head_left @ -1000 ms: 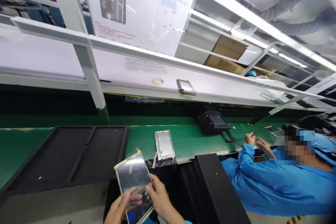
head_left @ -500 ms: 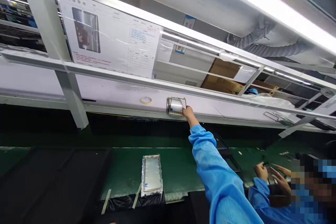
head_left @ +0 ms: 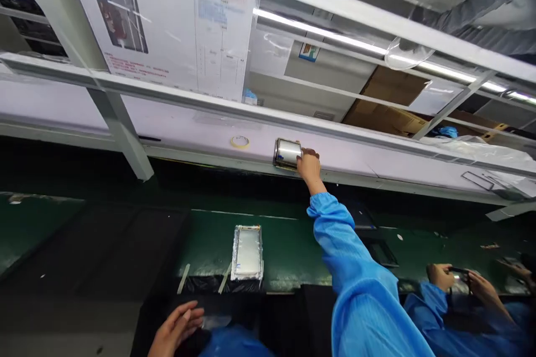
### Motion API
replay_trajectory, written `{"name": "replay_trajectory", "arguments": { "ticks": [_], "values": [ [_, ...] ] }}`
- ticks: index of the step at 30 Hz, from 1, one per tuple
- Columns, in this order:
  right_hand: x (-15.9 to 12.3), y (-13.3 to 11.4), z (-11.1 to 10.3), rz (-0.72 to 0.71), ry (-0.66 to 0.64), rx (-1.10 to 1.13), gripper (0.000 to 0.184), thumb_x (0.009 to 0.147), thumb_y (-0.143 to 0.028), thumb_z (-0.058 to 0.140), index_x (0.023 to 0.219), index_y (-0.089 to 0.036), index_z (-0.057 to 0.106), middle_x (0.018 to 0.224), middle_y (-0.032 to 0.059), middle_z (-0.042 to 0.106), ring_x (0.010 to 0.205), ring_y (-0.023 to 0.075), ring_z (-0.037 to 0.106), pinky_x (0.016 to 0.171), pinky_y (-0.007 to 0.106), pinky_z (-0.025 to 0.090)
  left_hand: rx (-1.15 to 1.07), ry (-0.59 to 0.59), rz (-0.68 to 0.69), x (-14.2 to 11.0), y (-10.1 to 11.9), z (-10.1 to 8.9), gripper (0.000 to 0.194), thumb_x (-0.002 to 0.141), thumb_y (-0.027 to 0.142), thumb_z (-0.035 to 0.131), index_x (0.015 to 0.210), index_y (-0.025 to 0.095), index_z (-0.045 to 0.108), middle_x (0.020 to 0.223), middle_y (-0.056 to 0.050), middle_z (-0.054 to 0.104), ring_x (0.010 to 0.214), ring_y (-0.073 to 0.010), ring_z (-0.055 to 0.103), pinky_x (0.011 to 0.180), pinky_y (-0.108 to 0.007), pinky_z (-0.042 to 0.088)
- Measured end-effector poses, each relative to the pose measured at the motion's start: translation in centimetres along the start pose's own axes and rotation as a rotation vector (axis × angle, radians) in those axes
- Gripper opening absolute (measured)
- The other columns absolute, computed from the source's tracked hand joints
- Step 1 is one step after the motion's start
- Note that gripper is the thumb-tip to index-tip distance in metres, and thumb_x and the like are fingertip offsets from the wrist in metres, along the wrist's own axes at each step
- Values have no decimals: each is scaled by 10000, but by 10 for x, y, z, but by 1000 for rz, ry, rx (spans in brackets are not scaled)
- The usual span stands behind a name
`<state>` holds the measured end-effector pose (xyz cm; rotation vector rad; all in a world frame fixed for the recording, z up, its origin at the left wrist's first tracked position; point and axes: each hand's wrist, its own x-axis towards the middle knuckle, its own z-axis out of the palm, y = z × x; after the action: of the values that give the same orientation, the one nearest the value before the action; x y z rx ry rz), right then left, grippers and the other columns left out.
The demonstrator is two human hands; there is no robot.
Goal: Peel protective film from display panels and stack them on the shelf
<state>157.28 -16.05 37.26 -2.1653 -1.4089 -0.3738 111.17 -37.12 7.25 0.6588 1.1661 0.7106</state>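
On the white shelf, my right hand [head_left: 309, 166] has its fingers closed on the right edge of a small stack of thin phone-sized frames [head_left: 287, 152] with a silvery panel face. The fingertips are partly hidden behind the edge. Low in the view, my left hand [head_left: 176, 326] is raised in front of the bench, its fingers stretched and slightly curved, with nothing in it. A silvery screen panel [head_left: 248, 254] in a dark frame lies on a pale wrapped pad at the front edge of the green bench, between my two hands.
A yellowish tape roll [head_left: 240, 147] lies on the shelf [head_left: 188, 133] left of the stack. A slanted post [head_left: 125, 134] and rails cross in front. Dark frames [head_left: 380, 252] lie on the bench. At right, a co-worker's hands [head_left: 440, 277] hold a dark frame.
My left hand has come into view at the bottom. The stacked frames, askew before, now look more evenly lined up under my right hand. The camera view has tilted down.
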Motion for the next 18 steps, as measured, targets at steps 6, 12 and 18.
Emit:
{"name": "replay_trajectory", "arguments": {
  "ticks": [6,12,18],
  "values": [
    [-244,-4,124,-470,-459,193,469,972,-136,408,1417,-163,554,1400,148,617,1321,229,555,1132,394,454,17,-37,43,-7,11,-11,737,608,749,789,1072,182,704,1034,-141,809,1017,-334,740,970,-460,562],
    [-378,5,241,-469,-1021,-199,679,873,23,458,1536,-124,424,1636,268,275,1536,356,254,1209,503,345,42,-77,42,-16,8,-36,720,665,721,771,1101,154,688,1051,-153,800,1012,-306,735,943,-430,556],
    [-378,7,267,-557,-1011,-319,640,902,22,398,1532,-94,404,1587,322,316,1511,375,306,1149,580,402,24,-13,23,-23,6,-60,724,610,717,797,1062,161,696,1013,-142,806,970,-299,742,917,-423,556]
  ]
}}
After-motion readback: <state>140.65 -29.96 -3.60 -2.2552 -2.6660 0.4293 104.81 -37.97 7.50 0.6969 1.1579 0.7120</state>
